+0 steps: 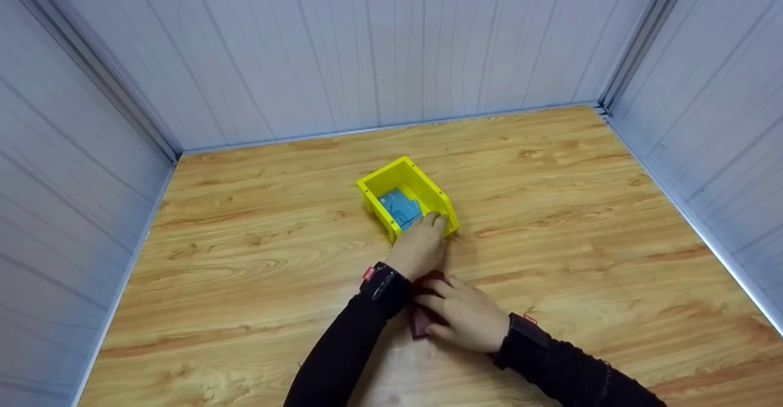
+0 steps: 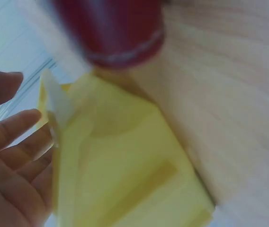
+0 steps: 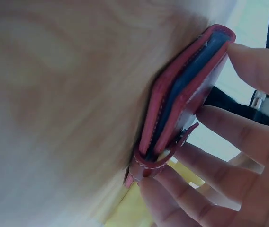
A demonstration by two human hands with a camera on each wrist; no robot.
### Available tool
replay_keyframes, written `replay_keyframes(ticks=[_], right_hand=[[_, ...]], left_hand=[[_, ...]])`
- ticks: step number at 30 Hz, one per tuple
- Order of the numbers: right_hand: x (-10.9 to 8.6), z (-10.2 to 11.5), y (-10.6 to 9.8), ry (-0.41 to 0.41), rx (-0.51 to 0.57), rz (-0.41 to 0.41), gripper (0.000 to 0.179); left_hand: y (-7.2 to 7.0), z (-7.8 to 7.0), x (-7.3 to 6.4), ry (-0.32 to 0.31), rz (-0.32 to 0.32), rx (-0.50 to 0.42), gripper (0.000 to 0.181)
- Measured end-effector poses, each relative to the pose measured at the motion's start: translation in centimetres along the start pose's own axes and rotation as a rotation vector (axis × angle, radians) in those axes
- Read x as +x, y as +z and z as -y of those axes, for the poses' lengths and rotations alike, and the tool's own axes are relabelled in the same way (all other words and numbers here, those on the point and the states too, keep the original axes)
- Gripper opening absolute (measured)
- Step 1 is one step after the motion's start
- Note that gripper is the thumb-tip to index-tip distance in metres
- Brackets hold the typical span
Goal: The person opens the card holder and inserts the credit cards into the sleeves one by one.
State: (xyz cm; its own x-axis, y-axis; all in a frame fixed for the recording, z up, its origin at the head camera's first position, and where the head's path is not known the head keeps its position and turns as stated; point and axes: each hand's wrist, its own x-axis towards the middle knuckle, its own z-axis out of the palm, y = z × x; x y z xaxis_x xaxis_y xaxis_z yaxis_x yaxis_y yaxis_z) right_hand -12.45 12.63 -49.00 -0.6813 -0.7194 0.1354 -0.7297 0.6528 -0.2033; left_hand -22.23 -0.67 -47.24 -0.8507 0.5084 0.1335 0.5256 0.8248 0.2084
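Observation:
My left hand (image 1: 422, 245) reaches over the near side of a yellow bin (image 1: 433, 191), its fingertips inside the rim. A blue card (image 1: 397, 206) with dark lettering lies in the bin. In the left wrist view, the thumb stands apart from the bent fingers, with a pale blurred edge beside them; I cannot tell whether it is a card or the bin's lip. Below the left wrist, my right hand (image 1: 468, 315) holds a dark red wallet (image 3: 186, 99) on the table, fingers over its cover and thumb at one edge. Stitching and a strap (image 3: 146, 164) show on it.
The bin and wallet are on a wood-grain table (image 1: 257, 260). Pale panel walls (image 1: 379, 46) stand at the back, left and right. The left forearm crosses close to the wallet and partly hides it in the head view.

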Motion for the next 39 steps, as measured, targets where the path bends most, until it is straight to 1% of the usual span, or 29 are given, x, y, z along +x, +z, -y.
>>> replay_keyframes(ticks=[3, 8, 11, 13, 14, 16, 19, 21, 24, 26, 29, 33, 37, 39], right_hand=[[0.1, -0.2, -0.4, 0.032, 0.025, -0.004, 0.045], [0.3, -0.7, -1.1, 0.099, 0.058, -0.04, 0.042], [0.4, -1.0, -1.4, 0.141, 0.076, -0.08, 0.039], [0.5, -1.2, -1.5, 0.162, 0.071, -0.104, 0.035], [0.5, -1.3, -1.5, 0.17, 0.067, -0.115, 0.032], [0.6, -1.4, -1.5, 0.187, 0.055, -0.127, 0.028], [0.7, -1.5, -1.5, 0.224, 0.038, -0.126, 0.026], [0.8, -1.5, -1.5, 0.249, 0.04, -0.114, 0.025], [0.9, -1.5, -1.4, 0.265, 0.03, -0.094, 0.025], [1.0, -1.5, -1.3, 0.26, 0.024, -0.084, 0.026], [1.1, -1.3, -1.1, 0.245, 0.006, -0.067, 0.027], [1.2, -1.3, -0.6, 0.238, -0.019, -0.041, 0.028], [1.3, -1.2, -0.2, 0.231, -0.035, -0.036, 0.028], [1.4, -1.1, 0.0, 0.225, -0.046, -0.041, 0.027]], left_hand=[[-1.0, 0.1, -1.1, 0.042, -0.078, 0.031, 0.044], [-2.7, 0.3, -3.9, 0.086, -0.21, 0.063, 0.044], [-3.2, 0.4, -5.7, 0.102, -0.309, 0.081, 0.044], [-3.4, 0.4, -6.8, 0.099, -0.35, 0.09, 0.046], [-3.4, 0.3, -7.4, 0.094, -0.355, 0.095, 0.046], [-3.5, 0.1, -8.5, 0.077, -0.338, 0.091, 0.047], [-3.5, -0.4, -9.9, 0.046, -0.271, 0.07, 0.047], [-3.4, -0.7, -10.6, 0.03, -0.22, 0.055, 0.048], [-2.8, -1.0, -11.3, 0.022, -0.141, 0.051, 0.047], [-2.3, -1.1, -11.6, 0.023, -0.082, 0.068, 0.048], [-1.5, -1.3, -12.0, 0.031, -0.017, 0.105, 0.05], [-0.5, -1.5, -12.4, 0.039, 0.015, 0.149, 0.05], [-0.1, -1.8, -12.5, 0.039, 0.039, 0.19, 0.049], [0.0, -1.9, -12.5, 0.039, 0.039, 0.208, 0.049]])
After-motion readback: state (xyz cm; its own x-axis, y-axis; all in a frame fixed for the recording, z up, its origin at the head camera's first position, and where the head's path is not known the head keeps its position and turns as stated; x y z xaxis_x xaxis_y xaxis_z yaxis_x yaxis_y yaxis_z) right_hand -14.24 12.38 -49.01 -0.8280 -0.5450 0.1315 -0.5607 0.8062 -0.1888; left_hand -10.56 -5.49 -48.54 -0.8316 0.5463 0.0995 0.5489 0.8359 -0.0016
